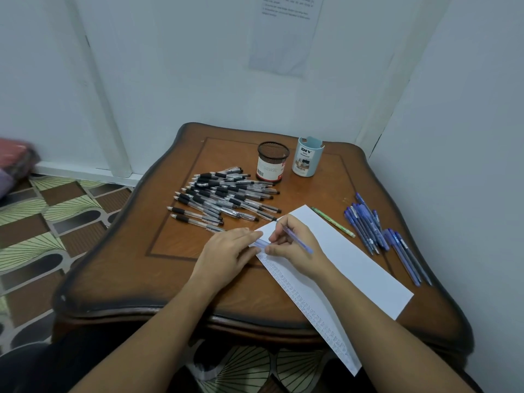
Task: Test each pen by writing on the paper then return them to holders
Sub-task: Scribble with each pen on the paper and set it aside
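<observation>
right fingers [274,237] pinch a slim blue pen [301,244], left fingers [247,233] perhaps its translucent cap [259,243].

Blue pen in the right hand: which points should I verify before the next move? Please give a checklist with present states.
1. Grip: the right hand holds the blue pen: ok.
2. Cap: the left hand pinches the pen cap, apart from the pen: ok.
3. Tip exposed: cannot tell, the hands hide it.
4. Space: the paper has blank room beside the test marks: ok.
5. Holders: the mesh pen holder and the DIY desk organizer stand upright: ok.
</observation>
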Tool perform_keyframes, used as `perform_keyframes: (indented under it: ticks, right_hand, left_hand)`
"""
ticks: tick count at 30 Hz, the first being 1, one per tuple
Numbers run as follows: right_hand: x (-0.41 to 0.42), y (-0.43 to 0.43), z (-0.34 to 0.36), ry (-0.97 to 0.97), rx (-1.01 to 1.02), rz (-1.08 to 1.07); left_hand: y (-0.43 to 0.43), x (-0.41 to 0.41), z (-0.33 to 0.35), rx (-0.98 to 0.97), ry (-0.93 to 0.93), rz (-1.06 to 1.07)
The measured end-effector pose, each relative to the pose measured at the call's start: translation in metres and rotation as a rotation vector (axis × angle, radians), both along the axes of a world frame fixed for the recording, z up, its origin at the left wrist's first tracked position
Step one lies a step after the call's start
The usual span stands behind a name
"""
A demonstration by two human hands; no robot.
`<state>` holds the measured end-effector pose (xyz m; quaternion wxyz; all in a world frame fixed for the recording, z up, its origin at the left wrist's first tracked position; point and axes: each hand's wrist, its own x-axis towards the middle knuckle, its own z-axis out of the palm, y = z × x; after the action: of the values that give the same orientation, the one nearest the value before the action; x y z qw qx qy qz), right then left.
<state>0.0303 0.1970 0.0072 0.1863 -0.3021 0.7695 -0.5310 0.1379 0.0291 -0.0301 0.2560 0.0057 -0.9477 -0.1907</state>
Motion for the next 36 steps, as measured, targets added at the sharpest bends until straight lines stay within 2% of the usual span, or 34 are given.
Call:
perform_keyframes:
  ticks: [3, 6, 9, 12, 21, 25, 29, 36]
  right_hand:
    - [0.004, -0.001, 0.001, -0.049, -0.038, 0.004]
    - [0.007, -0.002, 0.004, -0.117, -0.118, -0.151]
    - [0.005, 0.003, 0.003, -0.330, -0.262, -0.313]
    - [0.005, 0.005, 0.005, -0.484, -0.322, -0.342]
    - [0.009, 0.010, -0.004, -0.459, -0.387, -0.223]
    - [0.014, 0.010, -0.001, -0.419, -0.349, -0.164]
    - [0.012, 0.013, -0.003, -0.534, -0.333, -0.119]
    - [0.010, 0.009, -0.007, -0.333, -0.147, -0.057]
  left_hand:
    - [0.001, 0.001, 0.000, -0.022, 0.057, 0.009]
    - [0.002, 0.001, 0.001, -0.026, 0.073, 0.047]
    - [0.002, 0.000, 0.001, -0.007, 0.066, 0.077]
    - [0.002, 0.001, 0.002, -0.003, 0.063, 0.095]
    - [0.003, 0.003, 0.003, -0.023, 0.092, 0.135]
    - [0.003, 0.003, 0.004, -0.021, 0.091, 0.129]
    - [0.004, 0.004, 0.005, -0.007, 0.112, 0.137]
    - [0.005, 0.003, 0.003, 0.027, 0.169, 0.159]
